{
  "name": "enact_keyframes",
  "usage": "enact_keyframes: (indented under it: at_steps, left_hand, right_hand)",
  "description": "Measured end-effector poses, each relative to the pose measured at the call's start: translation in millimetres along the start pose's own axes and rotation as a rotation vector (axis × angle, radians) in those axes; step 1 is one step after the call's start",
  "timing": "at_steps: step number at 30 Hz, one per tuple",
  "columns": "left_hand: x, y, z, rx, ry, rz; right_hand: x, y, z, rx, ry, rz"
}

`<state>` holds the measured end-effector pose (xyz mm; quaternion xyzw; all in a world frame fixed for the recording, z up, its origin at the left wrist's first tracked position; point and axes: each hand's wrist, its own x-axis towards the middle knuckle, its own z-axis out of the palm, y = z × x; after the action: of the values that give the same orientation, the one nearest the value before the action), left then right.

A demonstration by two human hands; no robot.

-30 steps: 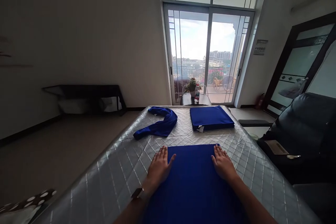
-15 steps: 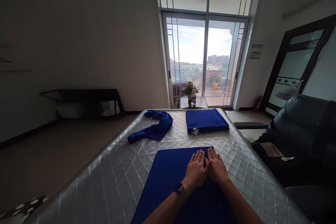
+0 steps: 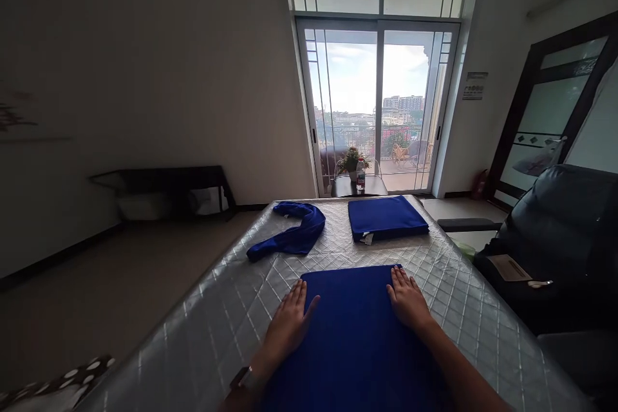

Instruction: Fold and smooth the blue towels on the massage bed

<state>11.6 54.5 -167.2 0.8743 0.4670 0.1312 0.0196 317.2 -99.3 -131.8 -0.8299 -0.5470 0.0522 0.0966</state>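
Note:
A folded blue cloth [image 3: 352,335] lies flat in front of me on the silver quilted cover [image 3: 217,328]. My left hand [image 3: 290,315] is spread along its left edge, near the far left corner, thumb apart from the fingers. At the far right corner, my right hand [image 3: 408,296] rests on the cloth's edge with fingers stretched out. Farther back on the right is a neatly folded blue stack [image 3: 386,217] with a white tag. A curved, loosely bunched blue cloth [image 3: 297,232] lies to its left.
Beyond the covered surface, a small table [image 3: 340,187] holds a potted plant [image 3: 351,161] and a plastic bottle [image 3: 360,175] by the glass sliding door. A black leather chair [image 3: 560,232] stands close on the right, with a brown flat item [image 3: 506,268] on it.
My hands were together near the far right part of the cloth. Now my left hand has slid across to the left edge, and my right hand has shifted slightly to the right.

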Motion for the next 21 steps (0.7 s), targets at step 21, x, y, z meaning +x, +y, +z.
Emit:
enact_keyframes:
  at_steps: [21]
  left_hand:
    - [-3.6, 11.5, -13.3, 0.040, 0.087, 0.049]
  right_hand:
    - [-58.4, -6.5, -14.4, 0.009, -0.025, -0.024]
